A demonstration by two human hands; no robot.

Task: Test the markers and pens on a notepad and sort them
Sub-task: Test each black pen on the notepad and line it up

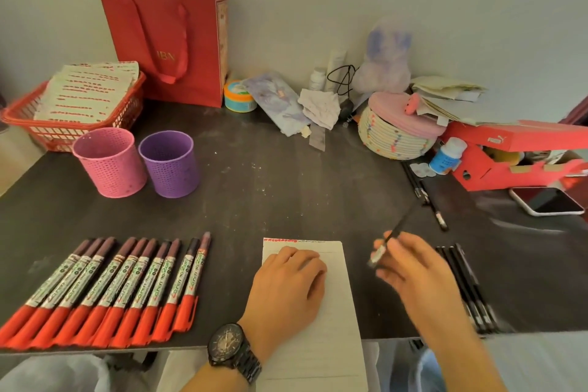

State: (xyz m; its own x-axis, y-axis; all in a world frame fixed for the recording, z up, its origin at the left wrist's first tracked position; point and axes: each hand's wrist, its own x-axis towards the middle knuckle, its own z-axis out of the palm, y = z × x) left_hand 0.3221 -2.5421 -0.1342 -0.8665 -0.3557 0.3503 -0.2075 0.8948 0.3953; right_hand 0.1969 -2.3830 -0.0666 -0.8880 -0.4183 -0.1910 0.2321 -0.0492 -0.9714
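From the head camera, two perforated cups stand upright and side by side at the back left of the desk (286, 188): a pink cup (109, 162) and a purple cup (170, 164). Their bottoms are out of sight. Behind them, a red basket (28, 124) holds a stack of printed sheets (86, 89), and a red paper bag (165, 38) stands against the wall. At the back right are a round woven basket (394, 140) under a pink lid and a red shoebox (515, 165) with its lid ajar; a small blue-labelled bottle (447, 153) rests against the box.

The notepad (331, 321) lies at the near edge, partly overhanging it. The left hand (286, 283) rests palm-down on its upper left part, fingers loosely bent and holding nothing. The right hand (410, 267) is raised just to the right of the notepad and pinches a thin black pen (391, 239), which is blurred, slanting up and away. A row of markers (105, 289) with red caps lies well left of the notepad. A tight row of black pens (467, 289) lies on the right, beside the right hand.
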